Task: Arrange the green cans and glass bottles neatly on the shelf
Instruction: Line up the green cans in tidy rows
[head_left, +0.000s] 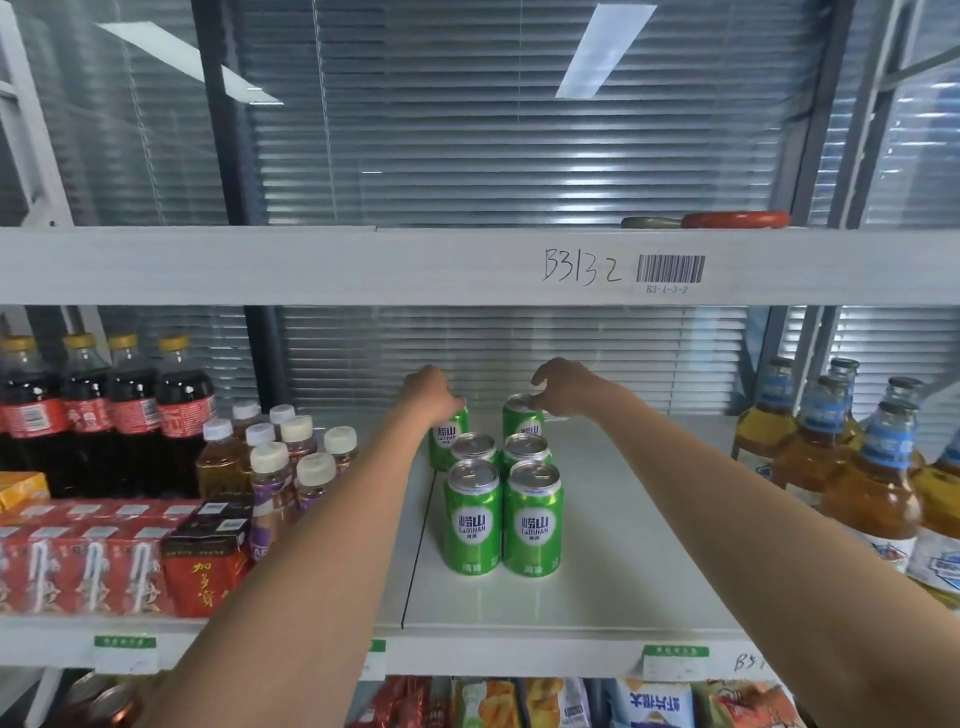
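Several green cans stand in two columns on the white shelf. The front pair faces me with white round labels. My left hand rests over the top of the rear left green can, fingers curled on it. My right hand grips the top rim of the rear right green can. Glass bottles with amber drink and blue neck labels stand grouped at the shelf's right end.
Cola bottles, small white-capped tea bottles and red drink cartons fill the shelf's left side. An upper shelf beam hangs above. Snack bags sit on the level below. Bare shelf lies between cans and glass bottles.
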